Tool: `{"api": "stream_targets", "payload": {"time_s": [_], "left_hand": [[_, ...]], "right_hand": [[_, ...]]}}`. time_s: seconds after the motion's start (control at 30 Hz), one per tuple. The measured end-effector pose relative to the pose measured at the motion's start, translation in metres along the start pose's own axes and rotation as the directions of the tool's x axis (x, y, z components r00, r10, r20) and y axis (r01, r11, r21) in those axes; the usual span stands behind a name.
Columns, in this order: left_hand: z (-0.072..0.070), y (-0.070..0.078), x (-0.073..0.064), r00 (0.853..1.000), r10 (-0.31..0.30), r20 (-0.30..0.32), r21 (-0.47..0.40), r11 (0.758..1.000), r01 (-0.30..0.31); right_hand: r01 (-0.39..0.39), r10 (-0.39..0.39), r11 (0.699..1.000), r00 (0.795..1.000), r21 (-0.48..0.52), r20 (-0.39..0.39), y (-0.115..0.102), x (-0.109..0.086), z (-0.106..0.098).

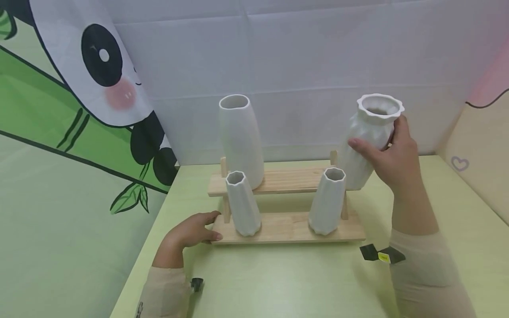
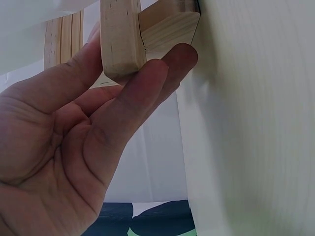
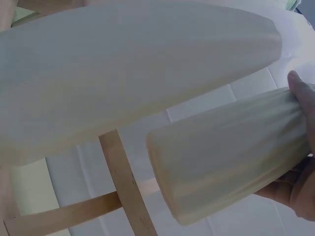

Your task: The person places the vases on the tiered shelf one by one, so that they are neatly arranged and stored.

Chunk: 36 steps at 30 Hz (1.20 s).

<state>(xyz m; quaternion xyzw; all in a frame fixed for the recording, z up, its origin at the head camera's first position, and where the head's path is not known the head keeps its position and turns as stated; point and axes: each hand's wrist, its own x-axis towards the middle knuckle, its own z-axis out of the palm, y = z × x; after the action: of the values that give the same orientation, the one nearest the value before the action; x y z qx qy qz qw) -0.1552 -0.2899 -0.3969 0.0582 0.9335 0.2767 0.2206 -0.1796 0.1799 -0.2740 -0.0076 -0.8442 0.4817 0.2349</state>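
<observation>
My right hand [image 1: 397,159] grips a white vase [image 1: 367,132] with a scalloped rim round its upper body. That vase tilts at the right end of the upper board of a two-tier wooden stand [image 1: 290,227]; whether its base touches the board I cannot tell. In the right wrist view the vase [image 3: 226,152] shows its base toward the stand's post [image 3: 125,182]. My left hand [image 1: 191,232] holds the left end of the lower board, thumb and fingers about the wood [image 2: 120,44] in the left wrist view.
A tall smooth vase [image 1: 240,141] stands at the left of the upper board. On the lower board stand two smaller vases, one left [image 1: 243,205] and one right [image 1: 328,203]. The stand rests on a pale table [image 1: 278,278] before a white cloth backdrop [image 1: 302,57].
</observation>
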Motion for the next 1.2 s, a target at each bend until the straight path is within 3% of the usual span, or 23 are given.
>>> {"api": "stream_targets", "payload": {"time_s": [0.57,1.2], "left_hand": [[0.0,0.001,0.0,1.0,-0.007,-0.003,0.0,1.0,0.007],[-0.001,0.002,-0.003,1.0,0.014,0.007,0.014,1.0,-0.014]], "right_hand": [[0.022,-0.027,0.999,0.989,0.041,0.144,-0.017,0.006,0.031],[0.036,-0.056,0.995,0.975,0.095,0.215,-0.021,0.012,0.047]]}}
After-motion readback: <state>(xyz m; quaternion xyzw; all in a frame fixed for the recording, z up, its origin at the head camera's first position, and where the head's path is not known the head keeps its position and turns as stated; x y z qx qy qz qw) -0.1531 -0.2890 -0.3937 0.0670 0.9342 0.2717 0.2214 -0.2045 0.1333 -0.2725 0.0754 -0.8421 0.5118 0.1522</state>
